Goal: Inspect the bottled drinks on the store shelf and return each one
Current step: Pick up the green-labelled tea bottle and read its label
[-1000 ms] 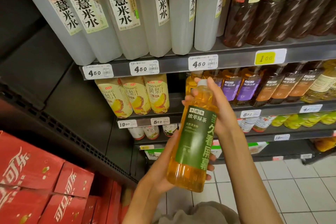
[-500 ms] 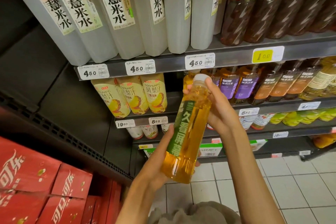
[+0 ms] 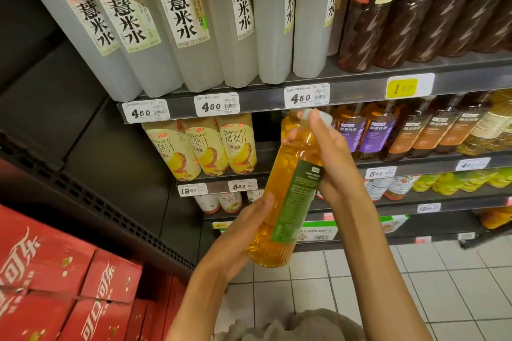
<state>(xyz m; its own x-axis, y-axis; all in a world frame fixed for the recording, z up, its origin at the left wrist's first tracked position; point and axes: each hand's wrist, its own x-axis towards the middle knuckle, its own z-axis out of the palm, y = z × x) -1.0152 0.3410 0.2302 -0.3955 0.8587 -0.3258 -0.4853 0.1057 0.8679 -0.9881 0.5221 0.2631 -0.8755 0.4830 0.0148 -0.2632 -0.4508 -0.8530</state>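
I hold the green-tea bottle [image 3: 288,191] out in front of the shelves, tilted — cap up and away from me toward the right, base down toward my left. My left hand [image 3: 243,232] cups the base, fingers curled under it and thumb along the near side. My right hand [image 3: 329,158] wraps the shoulder and neck, a fingertip up at the white cap [image 3: 318,116]. The green label's fine-print side faces me. Just behind the cap, on the middle shelf [image 3: 443,159], there is a dark gap between the pineapple juice bottles [image 3: 210,147] and the purple-labelled teas [image 3: 368,133] — I judge that is the bottle's slot. My right hand is nearer to it, so the return would go cap-first, up and forward.
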